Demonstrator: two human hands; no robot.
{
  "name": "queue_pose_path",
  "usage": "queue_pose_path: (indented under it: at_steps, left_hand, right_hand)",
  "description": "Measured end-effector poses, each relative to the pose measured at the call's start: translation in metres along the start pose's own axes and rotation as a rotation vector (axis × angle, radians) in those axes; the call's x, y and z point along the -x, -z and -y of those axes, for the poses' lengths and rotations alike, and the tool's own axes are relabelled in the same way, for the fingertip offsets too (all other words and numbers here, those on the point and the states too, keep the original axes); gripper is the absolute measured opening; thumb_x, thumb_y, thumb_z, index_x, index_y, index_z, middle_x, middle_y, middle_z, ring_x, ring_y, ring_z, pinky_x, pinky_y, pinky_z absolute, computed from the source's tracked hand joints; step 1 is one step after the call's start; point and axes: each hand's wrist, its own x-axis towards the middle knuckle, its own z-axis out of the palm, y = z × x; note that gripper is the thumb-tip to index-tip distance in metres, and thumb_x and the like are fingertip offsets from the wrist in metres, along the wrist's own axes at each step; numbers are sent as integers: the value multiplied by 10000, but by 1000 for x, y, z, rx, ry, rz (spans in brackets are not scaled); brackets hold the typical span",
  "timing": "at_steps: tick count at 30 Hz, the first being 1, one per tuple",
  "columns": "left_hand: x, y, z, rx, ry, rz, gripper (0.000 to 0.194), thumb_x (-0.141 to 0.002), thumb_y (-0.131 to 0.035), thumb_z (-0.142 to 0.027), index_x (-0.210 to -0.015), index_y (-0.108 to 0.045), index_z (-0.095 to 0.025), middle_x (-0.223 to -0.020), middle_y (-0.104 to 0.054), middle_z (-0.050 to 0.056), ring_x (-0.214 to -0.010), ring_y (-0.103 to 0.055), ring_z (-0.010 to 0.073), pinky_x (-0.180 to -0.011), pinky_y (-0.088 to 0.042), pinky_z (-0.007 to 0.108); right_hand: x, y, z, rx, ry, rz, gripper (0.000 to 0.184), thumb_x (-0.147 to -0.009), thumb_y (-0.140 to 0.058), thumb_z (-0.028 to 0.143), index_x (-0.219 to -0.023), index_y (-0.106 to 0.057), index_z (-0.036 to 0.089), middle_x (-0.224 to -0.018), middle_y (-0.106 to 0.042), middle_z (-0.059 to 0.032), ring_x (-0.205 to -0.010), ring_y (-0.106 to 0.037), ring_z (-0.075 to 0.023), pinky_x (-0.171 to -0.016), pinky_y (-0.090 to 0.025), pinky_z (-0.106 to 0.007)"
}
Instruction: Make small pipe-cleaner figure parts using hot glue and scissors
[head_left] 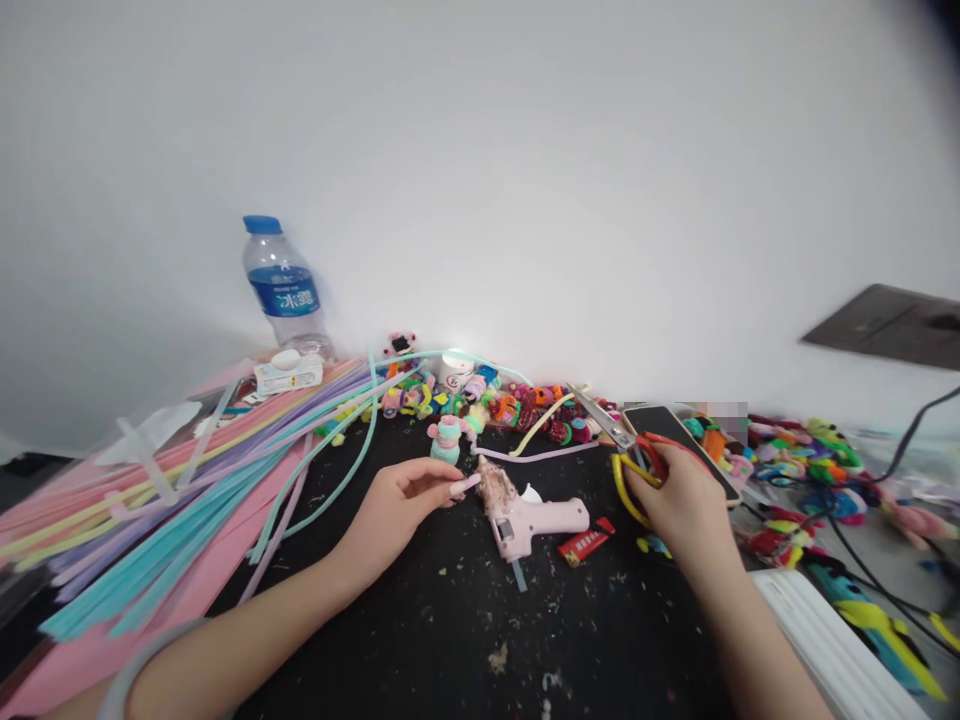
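Between thumb and fingertips, my left hand pinches a short piece of lilac pipe cleaner. Just behind it stands a small mint-green pipe-cleaner figure with pink ears. My right hand is wrapped around the handles of a pair of scissors, whose blades point up and left, away from me. A pale pink glue gun lies on the black table between my hands, its nozzle end crusted brown. Beyond it lie a long lilac pipe cleaner and a pale yellow one.
Bundles of pipe cleaners cover the left side, near a water bottle. Several colourful pipe-cleaner figures line the wall. A phone, a red wrapper, a white power strip and dark cables are on the right.
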Motion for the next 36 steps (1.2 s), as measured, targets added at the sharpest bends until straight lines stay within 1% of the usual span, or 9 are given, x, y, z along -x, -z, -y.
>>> queue_pose_path:
  at_steps: [6, 10, 11, 14, 16, 19, 24, 31, 36]
  left_hand:
    - [2, 1, -6, -171, -85, 16, 76, -696, -654, -205, -719, -722, -181, -800, -715, 39, -778, -636, 203, -728, -472, 272]
    - [3, 0, -6, -89, -24, 28, 109, -678, -674, -192, -783, -694, -172, -816, -725, 43, -802, -657, 211, -761, -482, 288]
    - [4, -1, -6, -55, -16, 39, 141, -673, -683, -191, -813, -680, -169, -814, -727, 43, -806, -661, 209, -769, -486, 290]
    - [4, -2, -4, -28, -14, 51, 178, -666, -701, -190, -835, -655, -159, -785, -729, 42, -791, -671, 203, -774, -491, 291]
    - [5, -2, -4, -24, -26, 58, 184, -667, -706, -190, -839, -651, -156, -779, -731, 43, -786, -675, 205, -775, -493, 292]
    - [5, -2, -4, -13, -41, 68, 177, -671, -707, -190, -836, -650, -157, -776, -735, 42, -783, -677, 208, -771, -496, 292]
    - [4, -2, -7, -15, -18, 72, 136, -679, -704, -189, -804, -657, -165, -773, -740, 36, -787, -681, 204, -774, -500, 287]
    - [2, -2, -6, 4, 28, 136, 125, -677, -679, -163, -801, -685, -178, -820, -742, 38, -814, -681, 209, -781, -502, 294]
    - [4, -3, -7, -40, 24, 136, 147, -664, -711, -207, -806, -683, -179, -776, -741, 40, -768, -681, 204, -727, -498, 276]
  right_hand:
    - [-23, -18, -5, -25, 25, -11, 276, -736, -551, 252, -969, -582, 107, -900, -652, -150, -850, -601, -290, -742, -456, -387]
    - [-17, 1, 32, -99, 137, -31, 201, -788, -550, 247, -968, -584, 163, -1022, -614, -123, -964, -552, -264, -858, -420, -381]
    - [-11, 7, 46, -209, 230, 25, 191, -807, -541, 230, -984, -578, 168, -1013, -616, -111, -965, -552, -248, -864, -420, -369]
    - [6, 20, 92, -480, 504, 332, 190, -815, -576, 203, -1005, -570, 193, -1004, -612, -75, -948, -552, -203, -837, -438, -311]
    - [13, 21, 115, -517, 602, 456, 212, -814, -595, 178, -1024, -574, 190, -993, -606, -62, -947, -541, -186, -827, -429, -281]
    - [11, 19, 133, -428, 693, 551, 84, -864, -534, 174, -885, -615, 166, -852, -616, -40, -842, -551, -163, -752, -414, -248]
    - [-5, 24, 138, -305, 727, 637, 164, -853, -527, 154, -702, -592, 159, -674, -559, 12, -618, -510, -104, -557, -339, -190]
    - [-11, 29, 122, -394, 679, 634, 179, -823, -509, 90, -720, -623, 181, -688, -609, 15, -634, -547, -104, -597, -350, -187]
    - [-8, 34, 119, -455, 601, 678, 40, -747, -641, 170, -735, -636, 207, -677, -632, 39, -614, -559, -101, -543, -340, -176]
